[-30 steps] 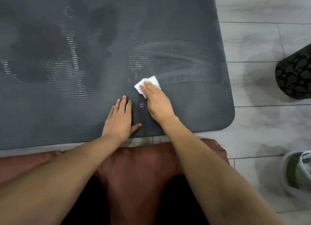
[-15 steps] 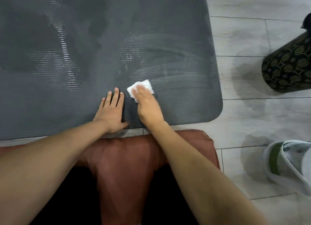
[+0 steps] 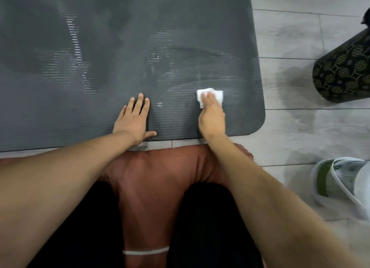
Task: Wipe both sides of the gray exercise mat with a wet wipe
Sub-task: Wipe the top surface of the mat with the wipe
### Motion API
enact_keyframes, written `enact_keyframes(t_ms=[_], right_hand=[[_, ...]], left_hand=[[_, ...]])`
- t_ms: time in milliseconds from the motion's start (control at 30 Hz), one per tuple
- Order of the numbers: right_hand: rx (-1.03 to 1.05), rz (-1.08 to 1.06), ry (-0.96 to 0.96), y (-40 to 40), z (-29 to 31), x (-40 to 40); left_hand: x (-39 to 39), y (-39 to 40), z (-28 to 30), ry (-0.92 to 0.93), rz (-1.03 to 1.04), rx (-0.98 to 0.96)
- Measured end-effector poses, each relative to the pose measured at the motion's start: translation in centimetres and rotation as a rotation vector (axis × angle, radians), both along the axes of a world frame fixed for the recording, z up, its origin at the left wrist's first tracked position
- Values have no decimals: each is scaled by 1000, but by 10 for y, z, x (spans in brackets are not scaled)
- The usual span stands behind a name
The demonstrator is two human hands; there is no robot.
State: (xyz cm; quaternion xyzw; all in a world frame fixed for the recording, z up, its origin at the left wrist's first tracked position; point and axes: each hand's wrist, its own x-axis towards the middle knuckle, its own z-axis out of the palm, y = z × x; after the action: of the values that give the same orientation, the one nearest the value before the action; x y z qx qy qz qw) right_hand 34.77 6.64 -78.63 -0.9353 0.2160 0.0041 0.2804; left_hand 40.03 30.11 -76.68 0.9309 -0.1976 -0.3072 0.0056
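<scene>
One mat (image 3: 100, 47), one wipe (image 3: 217, 94), two hands (image 3: 132, 121).

The gray exercise mat (image 3: 124, 47) looks like matt foam, ribbed with fine parallel ridges, and wet patches across its far and middle parts shine glossy where they catch the light. The wet wipe (image 3: 218, 95) near the mat's right edge is a soft, crumpled white cloth-like sheet, and the floor (image 3: 290, 83) to the right shows smooth pale tiles with a wood-grain look and a dull sheen. Near the viewer a rust-brown cushion (image 3: 160, 171) has smooth, slightly satiny fabric with soft folds, while the slipper (image 3: 340, 181) at near right looks like smooth white plastic or rubber.
</scene>
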Motion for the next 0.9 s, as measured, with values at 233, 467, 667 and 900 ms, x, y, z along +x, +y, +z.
enact_keyframes(t_ms=[233,467,667,900], right_hand=[[30,542,-6,59,-9,0],[-143,-244,204,-91,22,-42],[-138,389,142,36,7,-18],[-87,671,149,25,22,-22]], left_hand=[[2,4,2,36,2,-30],[0,1,3,22,12,5],[0,-1,5,25,38,-5],[0,2,2,19,28,-12]])
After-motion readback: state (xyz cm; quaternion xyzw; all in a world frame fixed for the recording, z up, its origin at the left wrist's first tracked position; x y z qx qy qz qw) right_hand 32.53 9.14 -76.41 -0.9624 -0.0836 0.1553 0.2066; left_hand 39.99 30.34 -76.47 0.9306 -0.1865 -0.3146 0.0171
